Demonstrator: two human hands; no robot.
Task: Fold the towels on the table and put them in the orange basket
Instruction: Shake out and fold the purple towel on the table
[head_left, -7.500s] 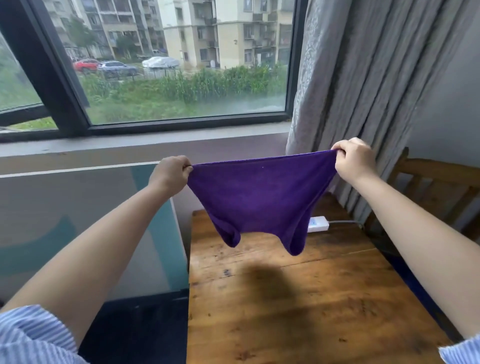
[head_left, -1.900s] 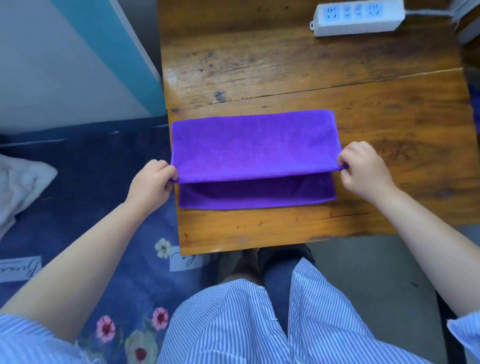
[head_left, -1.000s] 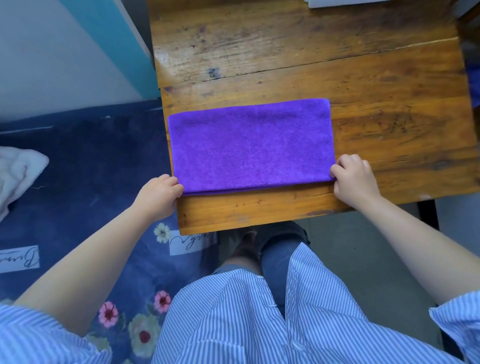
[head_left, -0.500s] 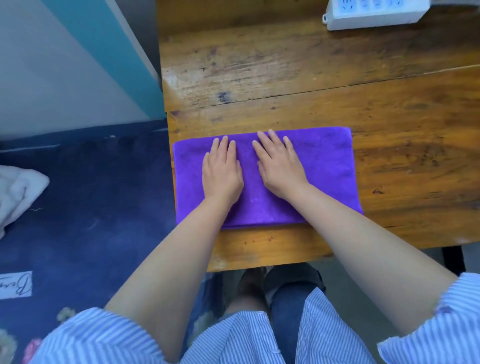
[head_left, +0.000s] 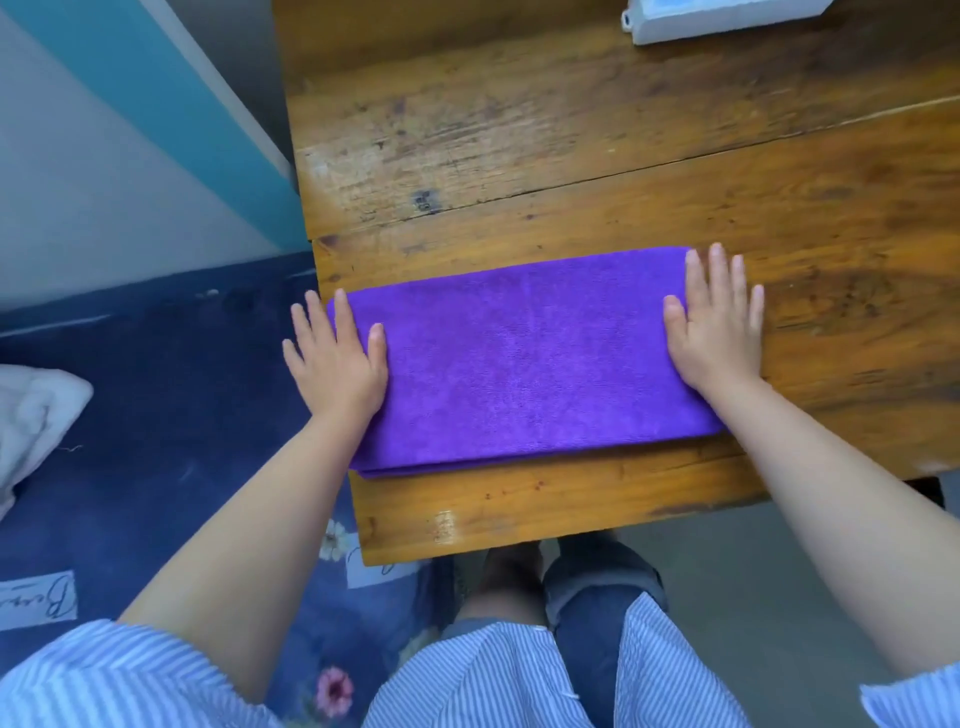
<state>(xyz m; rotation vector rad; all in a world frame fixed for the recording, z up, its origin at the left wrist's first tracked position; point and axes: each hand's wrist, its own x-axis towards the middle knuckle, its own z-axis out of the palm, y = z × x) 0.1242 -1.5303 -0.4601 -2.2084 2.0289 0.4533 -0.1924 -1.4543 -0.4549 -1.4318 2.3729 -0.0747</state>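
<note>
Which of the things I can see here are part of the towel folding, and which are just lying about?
Part of the job:
- folded purple terry towel
- worn wooden table it lies on
- left hand and right hand, flat on the towel's ends

Just lying about:
- white plastic power strip at the table's far edge
- white cloth on the floor
- dark blue flowered rug

The orange basket is not in view.

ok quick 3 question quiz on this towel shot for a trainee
1. True or false: both hands lie flat with straight fingers on the purple towel.
2. Which hand reaches past the table's side edge? A) left hand B) right hand
3. Fill in: the white power strip lies at the table's ____ edge.

Key: 1 true; 2 A; 3 far
</note>
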